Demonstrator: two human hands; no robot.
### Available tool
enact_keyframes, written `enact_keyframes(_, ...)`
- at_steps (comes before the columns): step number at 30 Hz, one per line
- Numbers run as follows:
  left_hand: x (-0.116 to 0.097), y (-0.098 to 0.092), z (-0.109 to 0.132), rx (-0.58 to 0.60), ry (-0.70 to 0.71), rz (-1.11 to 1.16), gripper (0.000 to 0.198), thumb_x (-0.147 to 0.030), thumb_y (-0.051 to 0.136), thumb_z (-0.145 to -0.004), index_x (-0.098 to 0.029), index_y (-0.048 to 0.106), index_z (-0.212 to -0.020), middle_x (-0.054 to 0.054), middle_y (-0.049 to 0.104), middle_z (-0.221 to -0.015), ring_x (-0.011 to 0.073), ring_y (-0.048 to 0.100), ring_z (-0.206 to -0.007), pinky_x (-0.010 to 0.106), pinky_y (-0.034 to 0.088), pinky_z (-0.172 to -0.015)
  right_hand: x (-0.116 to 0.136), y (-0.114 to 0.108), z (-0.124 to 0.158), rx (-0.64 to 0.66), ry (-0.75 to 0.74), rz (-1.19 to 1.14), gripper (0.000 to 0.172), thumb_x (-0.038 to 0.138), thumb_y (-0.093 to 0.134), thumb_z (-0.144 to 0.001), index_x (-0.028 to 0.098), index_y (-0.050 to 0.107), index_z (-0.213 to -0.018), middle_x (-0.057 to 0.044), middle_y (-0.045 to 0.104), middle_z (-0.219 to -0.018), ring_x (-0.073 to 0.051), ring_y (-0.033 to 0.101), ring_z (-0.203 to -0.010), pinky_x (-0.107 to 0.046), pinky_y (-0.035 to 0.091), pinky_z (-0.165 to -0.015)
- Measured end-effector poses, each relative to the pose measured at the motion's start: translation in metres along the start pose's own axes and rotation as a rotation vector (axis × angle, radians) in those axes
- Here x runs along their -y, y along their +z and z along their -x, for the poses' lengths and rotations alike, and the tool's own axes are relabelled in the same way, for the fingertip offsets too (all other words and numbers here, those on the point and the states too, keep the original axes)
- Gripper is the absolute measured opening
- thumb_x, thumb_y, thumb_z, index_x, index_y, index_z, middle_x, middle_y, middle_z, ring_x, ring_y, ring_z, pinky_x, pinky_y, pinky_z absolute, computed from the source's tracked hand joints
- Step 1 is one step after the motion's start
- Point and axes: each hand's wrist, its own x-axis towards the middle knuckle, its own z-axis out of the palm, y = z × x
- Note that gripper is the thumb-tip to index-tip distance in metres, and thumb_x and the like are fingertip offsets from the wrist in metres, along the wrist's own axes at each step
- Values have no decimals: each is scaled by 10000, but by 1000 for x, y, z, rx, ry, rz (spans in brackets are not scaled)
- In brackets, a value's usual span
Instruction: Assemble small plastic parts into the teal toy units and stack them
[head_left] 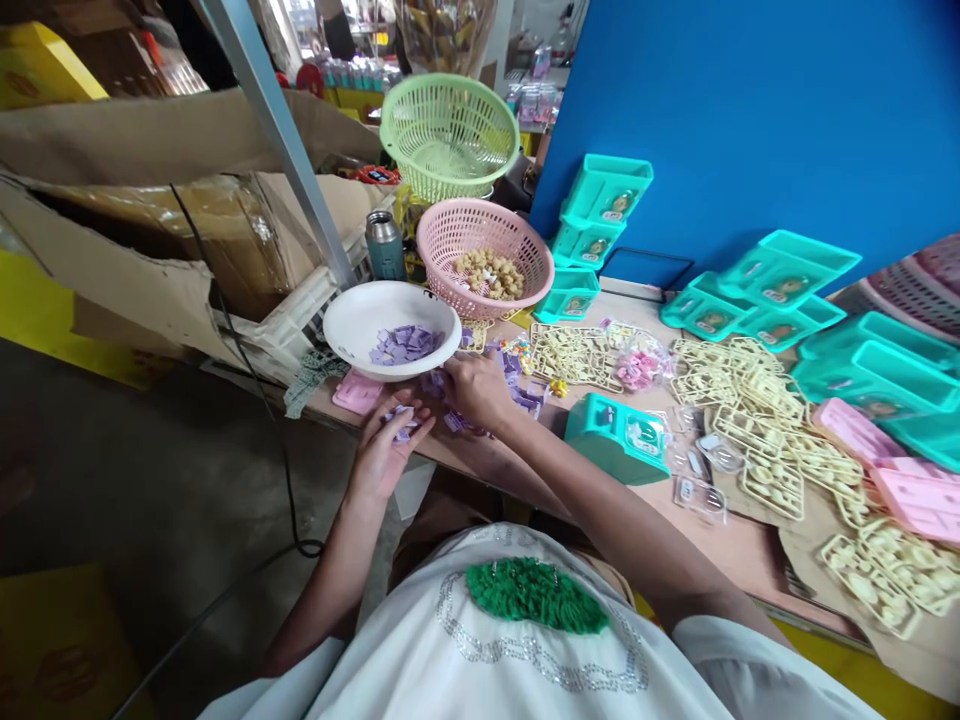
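My left hand (384, 455) is at the table's front edge, fingers curled around several small purple plastic pieces (401, 425). Just right of it, my right hand (480, 390) reaches down to the tabletop with its fingers bent together. Whatever its fingertips hold is hidden. Loose purple pieces (517, 385) lie on the table around and beyond my right hand. Behind both hands stands a white bowl (349, 335) with more purple pieces (407, 345) inside. A pink plastic part (357, 392) rests under the bowl's front edge, near my left hand.
Behind the bowl are a pink basket (442, 245) with tan pieces, a green basket (450, 180) and a steel-topped flask (385, 245). A teal box (619, 440) stands right of my forearm. Cream sprue frames (750, 380) and teal containers (787, 270) fill the right side. A metal post (281, 130) rises left.
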Motion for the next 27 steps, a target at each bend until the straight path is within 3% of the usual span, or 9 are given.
enact_keyframes(2,2,2,-3,-7,17,-12,358,-282,813,-749,-225,693,-1082,38,731,-1042,208,722,-1008,518,570,-1022,2,-2,-1,-10,7,-2,329,234,456,-998,118,722,-1151,-180,738,-1152,-312,669,-1069,-463,396,-992)
enact_keyframes(6,3,3,-7,-73,110,-40,396,-296,837,-714,-221,708,-1080,43,722,-1082,186,714,-960,492,589,-985,16,3,-13,22,0,85,322,233,503,-981,80,735,-1143,-234,724,-1192,-388,634,-1143,-626,312,-1077)
enact_keyframes(9,4,-7,-6,-125,147,-75,416,-327,838,-728,-231,705,-1111,51,724,-1087,184,717,-930,497,599,-957,24,7,-20,38,-25,94,317,151,486,-960,74,746,-1124,-242,717,-1220,-394,600,-1209,-655,278,-1104)
enact_keyframes(12,4,-17,-4,-97,131,-108,418,-356,828,-761,-239,696,-1140,60,729,-1098,213,727,-976,500,601,-939,24,8,-17,8,-30,50,326,160,470,-970,90,749,-1123,-232,728,-1186,-370,599,-1198,-652,281,-1111)
enact_keyframes(16,5,-14,-6,-113,184,-178,426,-383,842,-738,-224,708,-1110,47,726,-1033,170,712,-844,352,608,-775,12,4,0,-2,-33,22,306,167,483,-966,107,749,-1105,-214,738,-1150,-351,610,-1161,-599,333,-1081)
enact_keyframes(18,4,-6,-12,-131,245,-319,376,-391,825,-749,-208,731,-1064,23,706,-902,125,648,-688,276,561,-658,0,-1,12,-21,-4,-2,303,187,476,-978,124,747,-1099,-184,748,-1126,-321,637,-1111,-516,390,-1036)
enact_keyframes(20,3,1,-21,-127,388,-556,290,-375,777,-796,-202,755,-1028,20,689,-831,134,621,-669,281,547,-664,-14,-8,21,4,68,-14,292,211,489,-977,145,758,-1070,-157,762,-1086,-288,670,-1044,-414,440,-953)
enact_keyframes(24,2,9,-37,-80,734,-1055,302,-286,689,-861,-205,760,-1143,101,729,-1016,269,683,-999,399,546,-931,-35,-24,17,55,183,-2,324,241,483,-991,141,788,-1033,-176,776,-1052,-277,708,-982,-328,463,-814)
enact_keyframes(27,5,10,-42,-17,755,-1276,405,-254,675,-862,-206,724,-1261,136,723,-1064,323,688,-1043,434,548,-932,-37,-32,-13,-87,258,-5,369,206,433,-1003,103,757,-1145,-203,761,-1129,-305,706,-1037,-346,467,-816)
